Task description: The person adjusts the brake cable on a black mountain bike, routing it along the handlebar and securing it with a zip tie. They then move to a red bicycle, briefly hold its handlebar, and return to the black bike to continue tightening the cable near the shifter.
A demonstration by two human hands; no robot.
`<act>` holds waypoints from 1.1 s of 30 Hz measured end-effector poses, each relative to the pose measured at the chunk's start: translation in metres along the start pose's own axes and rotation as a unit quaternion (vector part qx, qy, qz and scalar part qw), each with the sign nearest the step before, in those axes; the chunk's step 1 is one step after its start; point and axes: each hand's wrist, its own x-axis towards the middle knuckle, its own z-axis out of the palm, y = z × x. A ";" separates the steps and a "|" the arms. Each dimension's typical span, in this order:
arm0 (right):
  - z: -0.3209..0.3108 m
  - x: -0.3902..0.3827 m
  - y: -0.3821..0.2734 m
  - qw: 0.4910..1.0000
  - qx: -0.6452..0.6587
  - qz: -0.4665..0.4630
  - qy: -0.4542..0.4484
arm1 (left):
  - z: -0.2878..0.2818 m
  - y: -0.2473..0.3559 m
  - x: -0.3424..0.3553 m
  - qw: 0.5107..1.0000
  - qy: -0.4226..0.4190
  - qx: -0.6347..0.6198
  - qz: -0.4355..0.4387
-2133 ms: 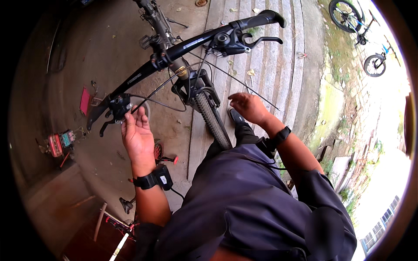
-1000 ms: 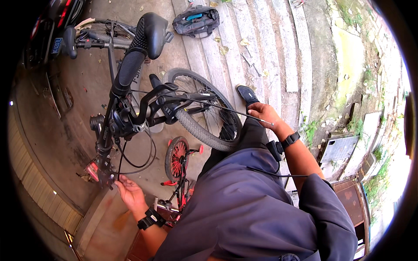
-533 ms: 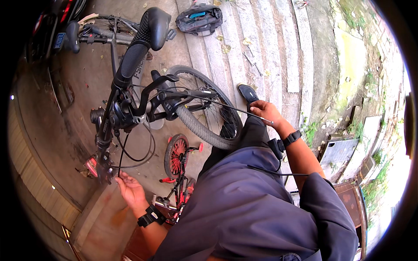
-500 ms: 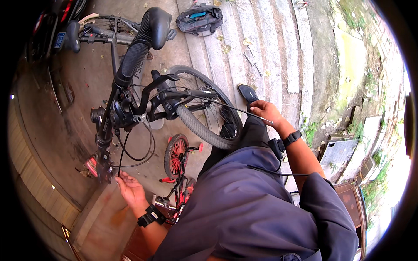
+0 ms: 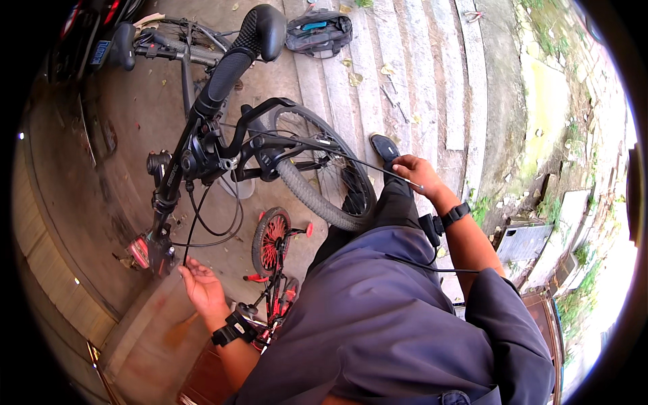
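Observation:
A black bicycle handlebar (image 5: 177,177) stretches across the left, above the front wheel (image 5: 294,186). Thin black cables loop below it. My left hand (image 5: 202,287) is closed, thumb against fingers, on the lower end of a hanging black cable (image 5: 187,251) near the handlebar's low end. My right hand (image 5: 420,177) pinches another black cable (image 5: 364,162), which runs from the handlebar across the wheel. That cable's thin tip sticks out past my right fingers.
A small red-wheeled bicycle (image 5: 273,236) stands below the front wheel. Up top are an open grey bag (image 5: 320,34) and another bicycle's black saddle (image 5: 123,46). Wrenches (image 5: 395,101) lie on stone steps (image 5: 432,81), pliers (image 5: 474,15) farther right. My shoe (image 5: 385,146) rests on the steps.
The whole view has shifted slightly, moving the handlebar a little to the right and up in the picture. Both hands keep their hold on the cables.

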 end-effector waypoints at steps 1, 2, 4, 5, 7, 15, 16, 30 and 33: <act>-0.001 0.000 0.000 1.000 -0.003 0.002 -0.001 | 0.000 0.000 -0.001 1.000 -0.006 -0.003 -0.002; -0.001 0.002 0.002 1.000 0.000 -0.003 -0.001 | 0.002 -0.001 -0.001 1.000 0.001 0.000 0.004; 0.000 0.004 0.001 1.000 0.005 -0.013 -0.002 | 0.007 -0.003 -0.003 1.000 0.014 0.004 0.017; -0.001 0.003 -0.003 1.000 -0.009 -0.004 -0.015 | 0.005 -0.003 -0.004 1.000 0.017 0.002 0.017; -0.005 0.000 -0.014 0.999 -0.034 0.013 -0.039 | 0.003 -0.002 -0.004 1.000 0.021 -0.004 0.018; 0.004 0.010 0.010 0.999 0.028 0.009 -0.024 | 0.016 -0.004 -0.003 0.999 0.017 -0.007 0.033; 0.004 0.010 0.007 0.999 0.027 0.003 -0.025 | 0.013 -0.004 -0.004 0.999 0.014 -0.012 0.033; -0.009 -0.008 -0.042 0.996 0.016 -0.057 -0.059 | 0.039 -0.017 -0.005 0.994 0.034 -0.071 0.079; -0.013 -0.001 -0.045 0.996 0.000 -0.062 -0.065 | 0.048 -0.021 -0.005 0.993 0.039 -0.081 0.074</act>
